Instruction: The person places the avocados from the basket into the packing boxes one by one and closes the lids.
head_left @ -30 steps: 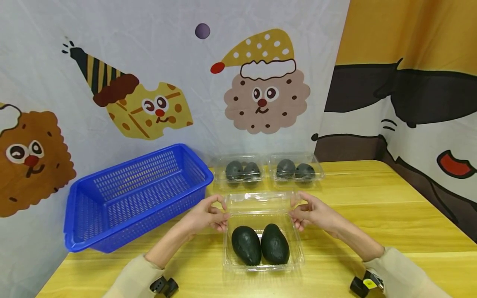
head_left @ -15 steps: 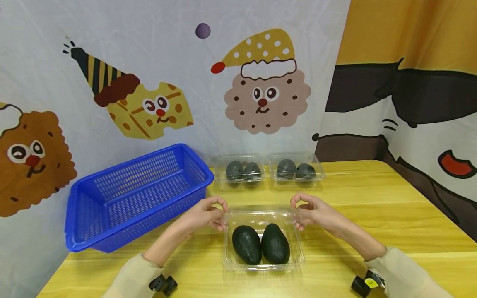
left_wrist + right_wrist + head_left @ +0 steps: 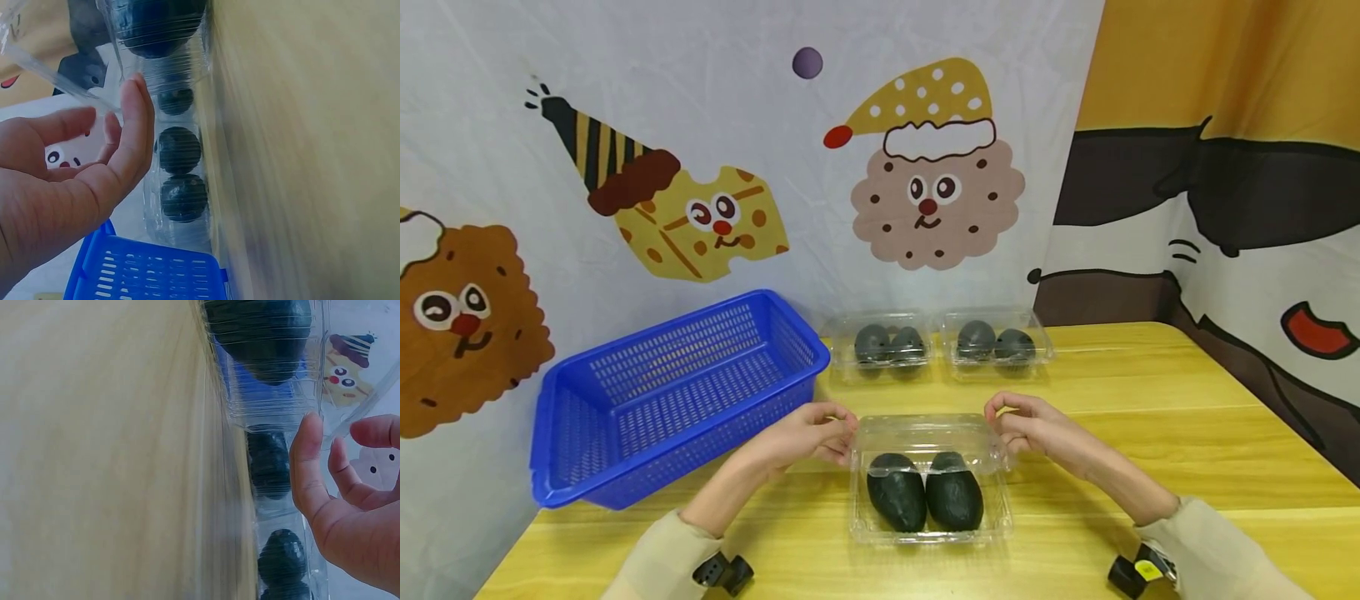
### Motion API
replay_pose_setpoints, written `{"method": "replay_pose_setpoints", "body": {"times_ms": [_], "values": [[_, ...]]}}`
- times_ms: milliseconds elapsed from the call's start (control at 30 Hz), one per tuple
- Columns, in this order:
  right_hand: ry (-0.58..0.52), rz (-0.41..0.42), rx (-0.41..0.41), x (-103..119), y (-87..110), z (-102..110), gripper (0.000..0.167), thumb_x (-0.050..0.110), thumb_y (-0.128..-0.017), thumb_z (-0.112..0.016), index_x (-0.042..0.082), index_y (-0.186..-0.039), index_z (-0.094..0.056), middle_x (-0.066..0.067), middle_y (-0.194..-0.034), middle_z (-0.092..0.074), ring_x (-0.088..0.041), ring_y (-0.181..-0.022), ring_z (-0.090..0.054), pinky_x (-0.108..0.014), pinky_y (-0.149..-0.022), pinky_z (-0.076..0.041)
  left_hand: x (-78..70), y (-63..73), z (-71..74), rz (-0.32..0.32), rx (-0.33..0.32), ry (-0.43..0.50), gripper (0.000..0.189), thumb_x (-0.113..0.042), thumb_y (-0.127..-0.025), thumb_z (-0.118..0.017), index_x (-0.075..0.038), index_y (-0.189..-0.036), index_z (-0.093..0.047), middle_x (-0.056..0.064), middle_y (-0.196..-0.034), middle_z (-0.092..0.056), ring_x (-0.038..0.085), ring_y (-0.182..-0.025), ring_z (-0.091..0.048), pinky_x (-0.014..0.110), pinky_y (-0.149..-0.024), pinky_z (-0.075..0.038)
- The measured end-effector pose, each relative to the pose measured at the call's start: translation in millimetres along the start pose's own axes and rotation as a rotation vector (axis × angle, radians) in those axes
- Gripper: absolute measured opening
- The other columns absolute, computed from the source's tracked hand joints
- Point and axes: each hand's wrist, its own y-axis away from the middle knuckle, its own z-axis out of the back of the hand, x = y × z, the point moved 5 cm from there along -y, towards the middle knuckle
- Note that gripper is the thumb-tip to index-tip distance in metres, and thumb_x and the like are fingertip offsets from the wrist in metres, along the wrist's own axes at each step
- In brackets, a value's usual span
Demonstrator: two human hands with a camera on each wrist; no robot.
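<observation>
A clear plastic clamshell box (image 3: 931,533) with two dark green avocados (image 3: 897,493) stands on the table, its hinged lid (image 3: 925,433) tilted partway down over their far ends. At the box's left back corner is my left hand (image 3: 811,435), fingers bent loosely. One fingertip touches the box edge in the left wrist view, with a gap between thumb and fingers. My right hand (image 3: 1036,427) mirrors it at the right back corner, a fingertip (image 3: 310,425) against the box edge. Neither hand visibly pinches the lid.
Behind are two closed clear boxes (image 3: 880,367), each with two avocados (image 3: 976,342). A blue plastic basket (image 3: 673,450) stands at the left. The wooden table (image 3: 1150,400) meets a cartoon-printed cloth (image 3: 820,208) at the back.
The lid has swung from raised behind the box to partway down over the avocados. Both hands stay beside its back corners, with slight shifts of the fingers.
</observation>
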Motion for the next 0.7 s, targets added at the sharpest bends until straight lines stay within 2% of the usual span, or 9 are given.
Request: {"method": "replay_pose_setpoints", "body": {"times_ms": [133,267,400,500,567,700], "values": [[0.045,-0.007,-0.003,-0.3,0.6,0.7,0.016,0.006,-0.1,-0.05,-0.006,-0.111,-0.049,-0.008,-0.09,-0.055,-0.016,-0.075,-0.059,-0.032,-0.07,-0.053,-0.1,1.9,-0.2,0.018,0.015,0.017,0.032,-0.014,-0.103,-0.058,0.01,-0.122,-0.052,0.015,-0.098,-0.065,0.02,-0.085,-0.068,0.037,-0.084,-0.058],[0.082,-0.053,-0.01,0.5,3.9,3.1,0.028,0.009,-0.099,-0.052,-0.007,-0.121,-0.046,-0.011,-0.095,-0.056,-0.019,-0.078,-0.059,-0.034,-0.074,-0.054,0.5,3.3,-1.0,0.024,0.031,0.021,0.038,-0.013,-0.1,-0.06,0.009,-0.127,-0.047,0.016,-0.099,-0.064,0.021,-0.085,-0.068,0.038,-0.084,-0.059],[0.119,-0.104,0.026,2.7,7.8,5.0,0.038,0.011,-0.098,-0.052,-0.009,-0.13,-0.044,-0.012,-0.096,-0.057,-0.022,-0.081,-0.06,-0.036,-0.077,-0.054,0.9,4.6,-1.6,0.037,0.046,0.007,0.047,-0.017,-0.102,-0.059,0.013,-0.134,-0.044,0.019,-0.104,-0.062,0.022,-0.085,-0.068,0.038,-0.083,-0.059],[0.131,-0.123,0.076,4.8,10.0,5.2,0.041,0.014,-0.101,-0.052,-0.013,-0.132,-0.044,-0.012,-0.091,-0.059,-0.022,-0.08,-0.062,-0.037,-0.077,-0.057,1.4,5.2,-2.1,0.046,0.069,-0.002,0.049,-0.02,-0.103,-0.058,0.016,-0.134,-0.046,0.019,-0.104,-0.062,0.021,-0.084,-0.068,0.038,-0.082,-0.059],[0.135,-0.136,0.107,5.0,10.9,5.4,0.04,0.017,-0.103,-0.052,-0.014,-0.129,-0.046,-0.012,-0.089,-0.06,-0.022,-0.079,-0.064,-0.038,-0.077,-0.058,1.2,5.9,-3.1,0.046,0.082,-0.01,0.047,-0.022,-0.104,-0.057,0.017,-0.131,-0.049,0.017,-0.101,-0.064,0.021,-0.083,-0.068,0.038,-0.081,-0.06],[0.131,-0.156,0.173,4.0,11.3,3.0,0.034,0.022,-0.107,-0.049,-0.011,-0.108,-0.058,-0.014,-0.085,-0.065,-0.022,-0.075,-0.067,-0.036,-0.072,-0.06,2.5,7.7,-5.4,0.068,0.107,0.001,0.042,-0.023,-0.106,-0.053,0.016,-0.123,-0.056,0.013,-0.089,-0.07,0.019,-0.077,-0.069,0.035,-0.077,-0.06]]}}
